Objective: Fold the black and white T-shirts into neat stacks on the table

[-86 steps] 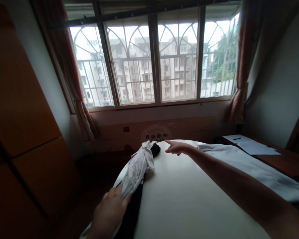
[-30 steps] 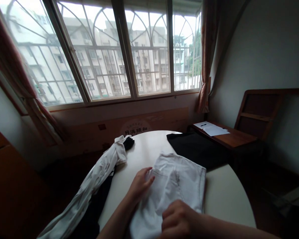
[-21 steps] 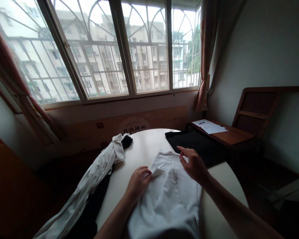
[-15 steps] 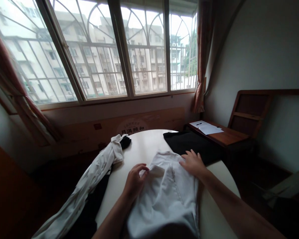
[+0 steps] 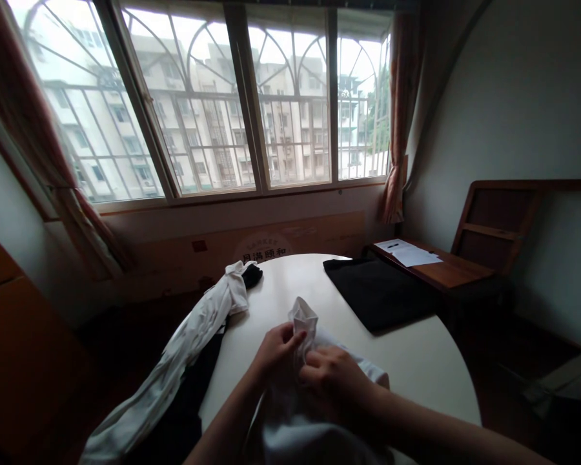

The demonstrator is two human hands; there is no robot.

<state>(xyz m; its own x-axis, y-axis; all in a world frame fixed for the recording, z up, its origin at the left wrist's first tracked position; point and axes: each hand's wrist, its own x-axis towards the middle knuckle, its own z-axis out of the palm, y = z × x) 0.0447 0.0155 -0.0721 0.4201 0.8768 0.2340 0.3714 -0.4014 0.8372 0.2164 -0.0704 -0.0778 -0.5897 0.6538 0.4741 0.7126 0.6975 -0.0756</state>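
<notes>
A white garment (image 5: 368,369) lies bunched at the near middle of the round white table (image 5: 430,361), part of it raised between my hands. My left hand (image 5: 278,349) pinches the raised fold from its left side, thumb pressed against the cloth. Just right of it and slightly nearer, my right hand (image 5: 332,374) is closed on the same garment, its fingertips partly hidden in the fabric. The garment's near part is blurred and partly covered by my right hand and forearm.
A folded black cloth (image 5: 380,294) rests at the table's right. White clothing (image 5: 198,329) and dark clothing (image 5: 193,387) drape over the left edge. Papers (image 5: 411,254) and a pen lie on a wooden surface (image 5: 458,271) beyond, below the windows' right end.
My right hand has moved left and nearer, off the garment's right side, and closed on the cloth. The garment's far part, spread flat before, is now gathered and lifted. The view has shifted slightly.
</notes>
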